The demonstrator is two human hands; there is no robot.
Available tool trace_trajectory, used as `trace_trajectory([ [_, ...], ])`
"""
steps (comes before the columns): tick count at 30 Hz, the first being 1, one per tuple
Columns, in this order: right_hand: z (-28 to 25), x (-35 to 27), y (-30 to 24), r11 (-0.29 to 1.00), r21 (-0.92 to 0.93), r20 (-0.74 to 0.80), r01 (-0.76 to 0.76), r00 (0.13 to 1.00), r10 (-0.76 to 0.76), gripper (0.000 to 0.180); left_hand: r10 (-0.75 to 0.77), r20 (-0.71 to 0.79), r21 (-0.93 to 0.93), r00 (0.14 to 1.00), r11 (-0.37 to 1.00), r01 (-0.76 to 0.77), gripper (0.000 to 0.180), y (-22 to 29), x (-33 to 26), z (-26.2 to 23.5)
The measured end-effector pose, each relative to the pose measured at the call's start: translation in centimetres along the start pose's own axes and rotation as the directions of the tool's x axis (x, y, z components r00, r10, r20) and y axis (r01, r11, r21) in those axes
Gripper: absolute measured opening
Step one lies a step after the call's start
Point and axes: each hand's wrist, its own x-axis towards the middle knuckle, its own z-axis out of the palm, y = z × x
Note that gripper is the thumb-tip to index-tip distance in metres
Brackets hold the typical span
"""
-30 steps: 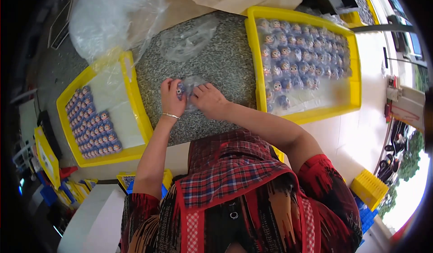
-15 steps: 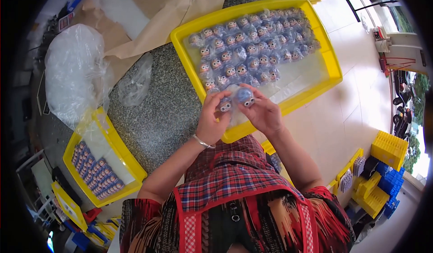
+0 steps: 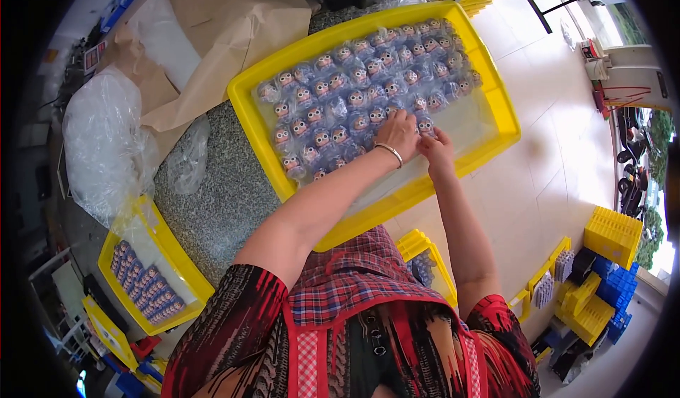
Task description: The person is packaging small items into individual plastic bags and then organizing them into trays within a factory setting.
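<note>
Rows of small round figurines, blue with big white eyes and wrapped in clear plastic, fill much of a large yellow tray. Over the inner edge of these rows is my left hand, fingers bent down and closed; whatever they hold is hidden beneath them. Close beside it, my right hand has its thumb and fingertips pinched at a wrapped figurine at the end of a row. Both hands are inside the tray, nearly touching each other.
Brown paper and a clear plastic bag lie on the speckled grey worktop. A smaller yellow tray with more figurines stands at the left. Below the big tray is another yellow bin. Yellow crates are stacked at right.
Both hands have moved away from my body, from the tray's near edge up to the rows. The two figurines they held apart in front of me are now down at the rows or hidden.
</note>
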Motion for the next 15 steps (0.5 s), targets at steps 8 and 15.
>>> trace_trajectory([
  [8, -1.0, -0.9, 2.8, 0.938, -0.320, 0.017, 0.133, 0.991, -0.134, 0.054, 0.061, -0.109, -0.196, 0.992, 0.977, -0.081, 0.029, -0.7, -5.4, -2.0],
  [15, 1.3, -9.8, 2.8, 0.457, -0.773, 0.153, 0.439, 0.829, -0.538, 0.063, -0.125, -0.590, -0.231, 0.797, 0.973, -0.018, 0.013, -9.4, -18.4, -24.5],
])
